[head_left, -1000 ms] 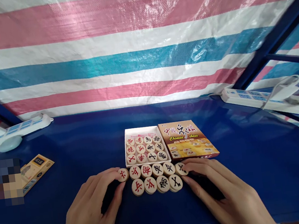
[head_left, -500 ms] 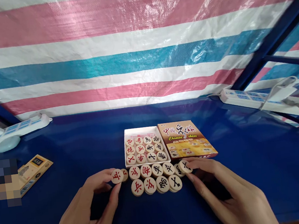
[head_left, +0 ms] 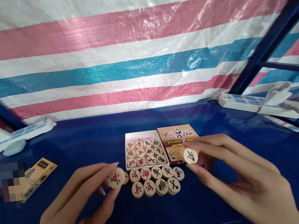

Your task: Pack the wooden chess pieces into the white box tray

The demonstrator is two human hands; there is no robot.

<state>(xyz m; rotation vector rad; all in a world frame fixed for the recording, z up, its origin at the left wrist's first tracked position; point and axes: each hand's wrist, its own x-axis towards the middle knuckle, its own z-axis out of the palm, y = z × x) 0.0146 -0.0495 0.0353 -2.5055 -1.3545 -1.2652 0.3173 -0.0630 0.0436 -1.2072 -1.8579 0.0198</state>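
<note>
Between thumb and fingers, my left hand (head_left: 81, 204) pinches a round chess piece with a red character (head_left: 116, 178), left of the stacks. My right hand (head_left: 236, 177) grips a chess piece with a black character (head_left: 191, 155), raised and tilted in front of the printed lid. Stacked chess pieces (head_left: 149, 187) stand in two rows on the table, red characters at left and black at right. Behind them is an open white box (head_left: 167, 162) with several more pieces laid in rows. The brown Chinese chess lid (head_left: 177, 132) lies against its right side, partly covered by my right hand.
A blue table (head_left: 93, 144) carries everything. At left lie a tan printed box (head_left: 41, 172), a pale computer mouse (head_left: 14, 147) and a power strip (head_left: 32, 132). Another power strip (head_left: 241, 102) with plugs sits at the right. A striped plastic sheet (head_left: 122, 68) hangs behind.
My right hand has lifted its black piece up and to the right, uncovering a black piece on the table. My left hand has shifted slightly down with its red piece. The camera view tilted a little.
</note>
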